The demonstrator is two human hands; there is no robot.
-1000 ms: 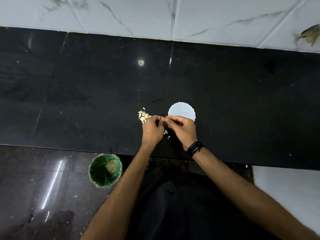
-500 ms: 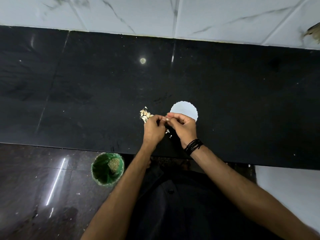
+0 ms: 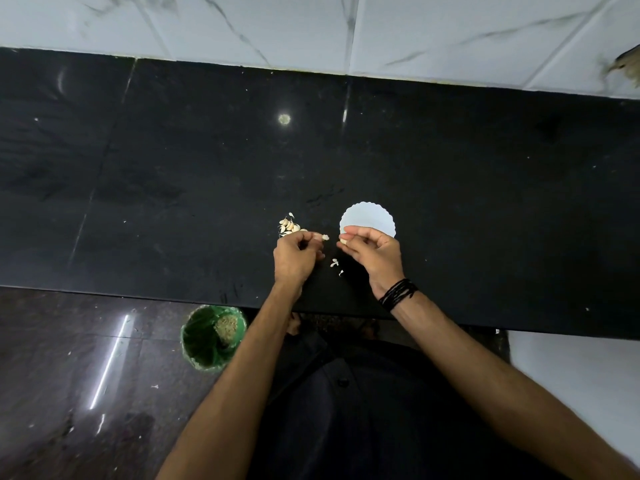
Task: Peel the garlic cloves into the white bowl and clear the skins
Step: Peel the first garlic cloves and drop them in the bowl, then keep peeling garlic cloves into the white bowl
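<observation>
Now we see the white bowl (image 3: 367, 216) at twelve o'clock of our right hand (image 3: 375, 252), which pinches a garlic clove (image 3: 343, 241). Our left hand (image 3: 294, 254) pinches a skin (image 3: 325, 237); unpeeled cloves (image 3: 289, 226) lie at its twelve o'clock. A green bin (image 3: 211, 336) holds scraps at seven.

Garlic clove pile (image 3: 289, 226) on countertop (image 3: 173, 202), left of bowl (image 3: 367, 218); skin scraps (image 3: 336, 265) nearer, between; bin (image 3: 213, 336) on floor, near-left.

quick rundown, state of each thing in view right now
left hand: pinches a bit of skin
right hand: holds a garlic clove
white bowl: upright, contents unclear
clove pile: loose on counter
skin scraps: lying between the hands
green bin: open, on floor
</observation>
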